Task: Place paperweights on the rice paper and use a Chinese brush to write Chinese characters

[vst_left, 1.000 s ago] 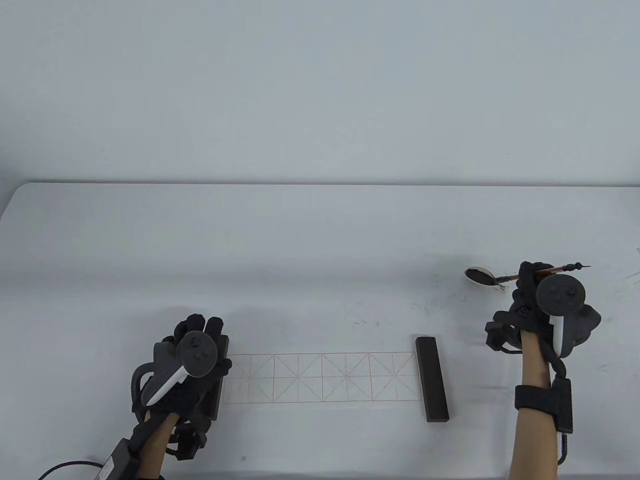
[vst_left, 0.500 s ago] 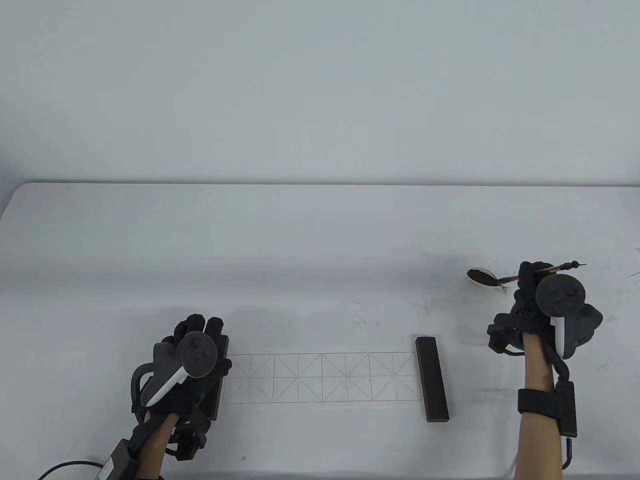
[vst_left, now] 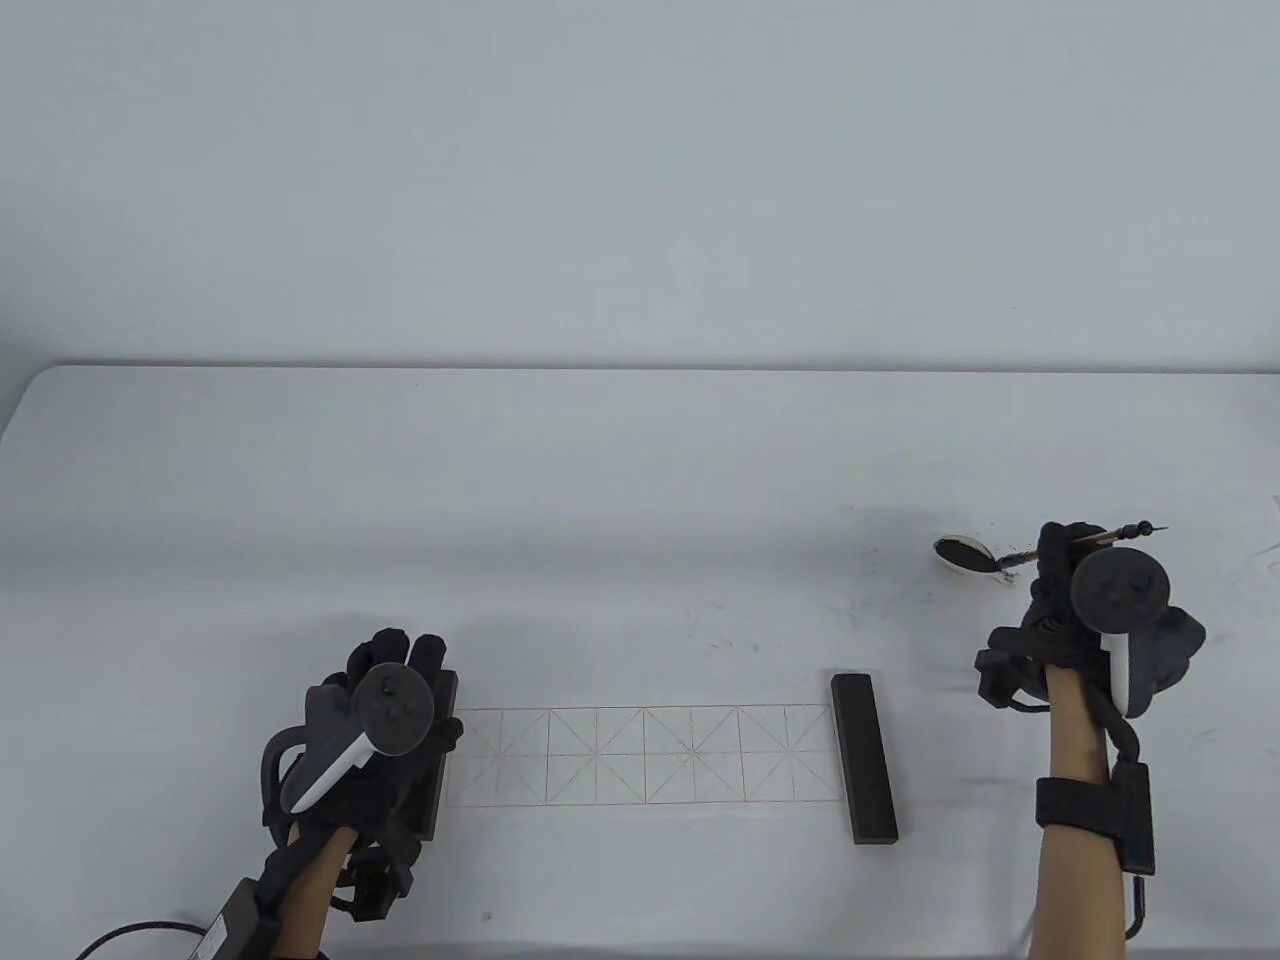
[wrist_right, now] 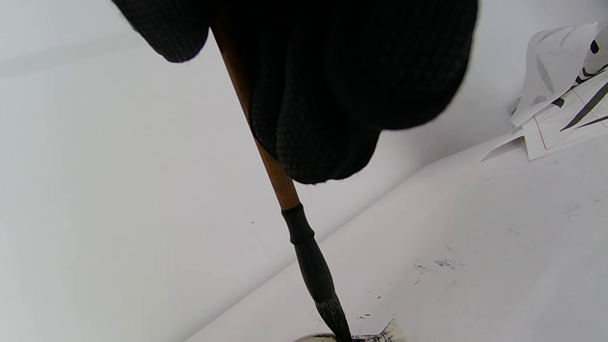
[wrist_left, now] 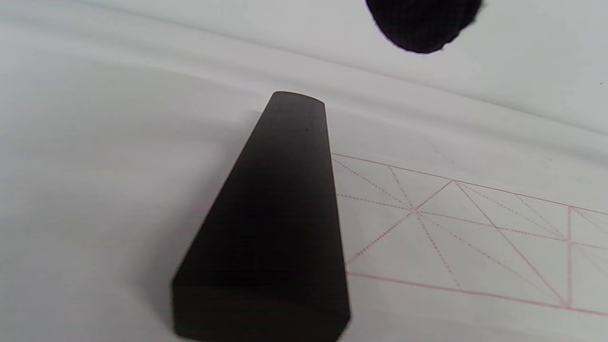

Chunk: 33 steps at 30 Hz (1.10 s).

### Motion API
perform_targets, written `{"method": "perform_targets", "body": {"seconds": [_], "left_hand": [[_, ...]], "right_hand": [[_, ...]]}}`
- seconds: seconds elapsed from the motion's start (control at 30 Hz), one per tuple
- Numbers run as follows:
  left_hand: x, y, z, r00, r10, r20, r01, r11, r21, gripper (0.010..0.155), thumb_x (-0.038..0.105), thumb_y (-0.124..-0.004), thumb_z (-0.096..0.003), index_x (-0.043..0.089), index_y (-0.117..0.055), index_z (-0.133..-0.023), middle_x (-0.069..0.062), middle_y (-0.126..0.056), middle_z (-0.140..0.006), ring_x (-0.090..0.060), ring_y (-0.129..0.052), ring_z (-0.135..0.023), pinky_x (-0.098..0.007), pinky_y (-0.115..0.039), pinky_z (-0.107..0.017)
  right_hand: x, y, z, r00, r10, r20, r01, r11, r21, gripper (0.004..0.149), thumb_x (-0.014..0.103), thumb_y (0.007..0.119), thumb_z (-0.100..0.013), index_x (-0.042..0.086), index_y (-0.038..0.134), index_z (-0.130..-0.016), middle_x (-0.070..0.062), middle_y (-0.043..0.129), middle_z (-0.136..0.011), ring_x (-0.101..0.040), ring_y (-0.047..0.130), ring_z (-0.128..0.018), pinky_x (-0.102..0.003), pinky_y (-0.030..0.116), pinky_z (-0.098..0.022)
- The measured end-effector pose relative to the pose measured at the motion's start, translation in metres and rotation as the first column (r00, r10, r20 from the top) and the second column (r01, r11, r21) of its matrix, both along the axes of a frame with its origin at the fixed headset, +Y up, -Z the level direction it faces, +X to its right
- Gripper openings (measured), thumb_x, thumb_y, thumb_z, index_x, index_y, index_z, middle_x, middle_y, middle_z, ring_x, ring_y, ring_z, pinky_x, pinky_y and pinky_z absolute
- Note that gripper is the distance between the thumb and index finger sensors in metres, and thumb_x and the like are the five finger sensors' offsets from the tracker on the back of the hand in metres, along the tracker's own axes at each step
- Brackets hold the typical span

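Table view: the rice paper (vst_left: 645,755) lies flat near the front edge of the white desk (vst_left: 600,480), its red grid running left to right. A dark paperweight (vst_left: 864,758) sits across the paper's right end. A second paperweight (vst_left: 441,760) lies at the left end, mostly covered by the left hand (vst_left: 385,735), which rests on it with fingers stretched flat and relaxed. Toward the right edge of the desk, the right hand (vst_left: 1065,590) clasps the brush (vst_left: 1110,537), with the tip reaching left into a small ink dish (vst_left: 962,554).

Left wrist view: the left paperweight (wrist_left: 275,223) lies along the paper's (wrist_left: 451,228) left edge; one gloved fingertip (wrist_left: 422,23) shows at the top, apart from the block.

Right wrist view: the right hand's gloved fingers (wrist_right: 332,85) curl round the brown brush handle (wrist_right: 266,156), and the dark bristles dip into the ink dish (wrist_right: 370,336) at the bottom edge. Crumpled inked paper scraps (wrist_right: 560,90) lie at the upper right.
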<state>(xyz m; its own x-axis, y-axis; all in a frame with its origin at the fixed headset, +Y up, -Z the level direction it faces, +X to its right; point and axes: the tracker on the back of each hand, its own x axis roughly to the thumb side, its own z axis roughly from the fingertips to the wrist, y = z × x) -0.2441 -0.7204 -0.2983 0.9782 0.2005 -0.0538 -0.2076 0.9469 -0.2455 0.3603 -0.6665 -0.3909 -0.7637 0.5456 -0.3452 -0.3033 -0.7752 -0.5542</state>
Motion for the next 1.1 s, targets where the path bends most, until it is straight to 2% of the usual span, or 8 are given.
{"method": "perform_targets", "body": {"seconds": [0.2,0.33,0.5,0.7,0.83,0.97,1.1], "left_hand": [[0.0,0.0,0.0,1.0,0.0,0.002,0.0,1.0,0.003,0.084,0.052,-0.06,-0.0526,0.039,-0.009,-0.117,-0.006,-0.005,-0.127,-0.036,-0.013,-0.12,-0.053,-0.015,-0.086],[-0.002,0.001,0.0,1.0,0.003,-0.006,-0.003,1.0,0.012,0.084,0.052,-0.06,-0.0527,0.039,-0.008,-0.117,-0.006,-0.004,-0.127,-0.036,-0.012,-0.12,-0.053,-0.014,-0.086],[-0.003,0.002,0.0,1.0,0.002,-0.017,-0.001,1.0,0.029,0.084,0.053,-0.06,-0.0527,0.039,-0.008,-0.117,-0.006,-0.004,-0.126,-0.036,-0.011,-0.12,-0.053,-0.013,-0.086],[-0.006,0.003,0.001,0.999,0.006,-0.032,-0.004,0.999,0.053,0.084,0.053,-0.06,-0.0527,0.039,-0.007,-0.117,-0.005,-0.003,-0.126,-0.036,-0.01,-0.12,-0.053,-0.013,-0.086],[-0.007,0.003,0.002,0.999,0.009,-0.034,-0.007,0.998,0.059,0.084,0.053,-0.06,-0.0528,0.039,-0.007,-0.117,-0.005,-0.002,-0.126,-0.036,-0.01,-0.12,-0.053,-0.013,-0.086],[-0.007,0.003,0.002,1.0,0.011,-0.029,-0.009,0.998,0.063,0.084,0.053,-0.059,-0.0529,0.04,-0.006,-0.117,-0.005,-0.002,-0.126,-0.035,-0.01,-0.12,-0.053,-0.012,-0.086],[-0.007,0.002,0.002,1.0,0.01,-0.024,-0.009,0.998,0.069,0.084,0.053,-0.059,-0.0528,0.04,-0.006,-0.117,-0.005,-0.002,-0.126,-0.035,-0.01,-0.12,-0.053,-0.012,-0.086]], "right_hand": [[-0.002,0.009,0.006,0.999,0.05,0.021,-0.051,0.999,0.01,0.047,0.041,0.066,-0.056,0.007,0.075,-0.088,-0.016,0.096,-0.067,-0.025,0.102,-0.044,-0.031,0.088,-0.026],[-0.011,0.024,0.017,0.997,0.077,0.004,-0.077,0.994,0.074,0.046,0.041,0.066,-0.056,0.008,0.076,-0.087,-0.016,0.097,-0.066,-0.023,0.103,-0.043,-0.03,0.089,-0.026],[-0.038,0.048,0.038,0.986,0.148,-0.075,-0.131,0.973,0.189,0.045,0.041,0.067,-0.056,0.008,0.078,-0.085,-0.014,0.099,-0.063,-0.022,0.104,-0.04,-0.028,0.089,-0.024],[-0.098,0.073,0.073,0.939,0.268,-0.217,-0.183,0.921,0.345,0.044,0.043,0.073,-0.053,0.009,0.084,-0.08,-0.012,0.102,-0.058,-0.019,0.105,-0.036,-0.026,0.089,-0.021],[-0.151,0.08,0.1,0.874,0.37,-0.315,-0.207,0.871,0.446,0.043,0.044,0.076,-0.051,0.01,0.087,-0.075,-0.009,0.103,-0.053,-0.017,0.104,-0.032,-0.024,0.089,-0.018],[-0.206,0.077,0.121,0.797,0.428,-0.426,-0.186,0.845,0.501,0.039,0.043,0.075,-0.051,0.012,0.088,-0.072,-0.008,0.103,-0.05,-0.016,0.103,-0.028,-0.023,0.088,-0.017],[-0.266,0.064,0.138,0.712,0.457,-0.534,-0.144,0.838,0.526,0.037,0.041,0.074,-0.053,0.012,0.087,-0.073,-0.01,0.102,-0.05,-0.017,0.103,-0.029,-0.023,0.088,-0.017]]}}
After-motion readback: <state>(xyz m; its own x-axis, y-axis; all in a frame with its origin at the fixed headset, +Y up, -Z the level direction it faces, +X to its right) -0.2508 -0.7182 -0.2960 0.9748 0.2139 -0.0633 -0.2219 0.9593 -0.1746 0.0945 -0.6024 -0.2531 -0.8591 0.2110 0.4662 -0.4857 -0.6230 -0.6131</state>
